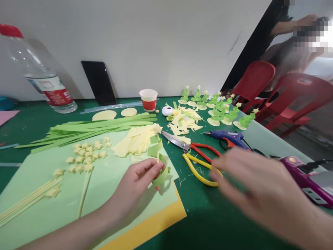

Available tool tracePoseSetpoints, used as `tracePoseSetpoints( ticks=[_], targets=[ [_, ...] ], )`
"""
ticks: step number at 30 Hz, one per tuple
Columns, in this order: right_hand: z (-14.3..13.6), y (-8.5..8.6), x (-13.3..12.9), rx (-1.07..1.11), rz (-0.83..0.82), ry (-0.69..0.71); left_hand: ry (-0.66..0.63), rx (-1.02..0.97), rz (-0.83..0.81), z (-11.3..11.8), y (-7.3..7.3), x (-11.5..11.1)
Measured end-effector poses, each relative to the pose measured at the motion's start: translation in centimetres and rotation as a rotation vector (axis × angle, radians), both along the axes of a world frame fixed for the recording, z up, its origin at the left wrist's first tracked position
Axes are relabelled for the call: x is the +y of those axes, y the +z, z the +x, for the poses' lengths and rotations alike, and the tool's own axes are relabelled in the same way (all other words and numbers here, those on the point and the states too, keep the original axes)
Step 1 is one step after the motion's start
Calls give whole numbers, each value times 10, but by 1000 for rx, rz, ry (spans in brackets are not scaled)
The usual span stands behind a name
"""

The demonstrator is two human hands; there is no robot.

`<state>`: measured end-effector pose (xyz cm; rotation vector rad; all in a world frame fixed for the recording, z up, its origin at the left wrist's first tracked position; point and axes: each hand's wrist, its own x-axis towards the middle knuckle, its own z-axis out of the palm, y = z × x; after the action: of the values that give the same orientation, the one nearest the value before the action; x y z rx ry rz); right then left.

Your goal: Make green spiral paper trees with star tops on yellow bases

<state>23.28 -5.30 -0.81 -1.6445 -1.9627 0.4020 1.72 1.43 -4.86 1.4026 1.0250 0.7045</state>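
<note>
My left hand (145,175) pinches a thin stem wrapped in a green paper spiral (161,175), with a pale yellow star (157,128) at its top. My right hand (241,177) is blurred by motion beside the handles of the scissors (185,147); whether it touches them is unclear, and its fingers are smeared. The scissors lie with blades apart. Behind the right hand rests a blue glue gun (229,135). Left of my left hand, small paper stars (88,152) and thin stems (31,199) lie on a light green sheet (104,187), near yellow paper strips (137,139).
Finished spiral pieces (221,111) stand at the back right, near paper scraps (184,118). A paper cup (148,100), phone (99,83), bottle (49,80) and green strips (99,128) are farther back. A purple power strip (304,180) sits right; beyond are red chairs (293,97) and a person (283,48).
</note>
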Motion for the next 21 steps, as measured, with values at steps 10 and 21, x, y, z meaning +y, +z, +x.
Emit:
tracePoseSetpoints(
  ticks=[10, 21],
  targets=[
    [100, -34, 48, -301, -151, -506, -25, -59, -56, -1, -4, -1],
    [58, -18, 33, 17, -22, -580, -45, -159, -152, 2, -5, -1]
  ],
)
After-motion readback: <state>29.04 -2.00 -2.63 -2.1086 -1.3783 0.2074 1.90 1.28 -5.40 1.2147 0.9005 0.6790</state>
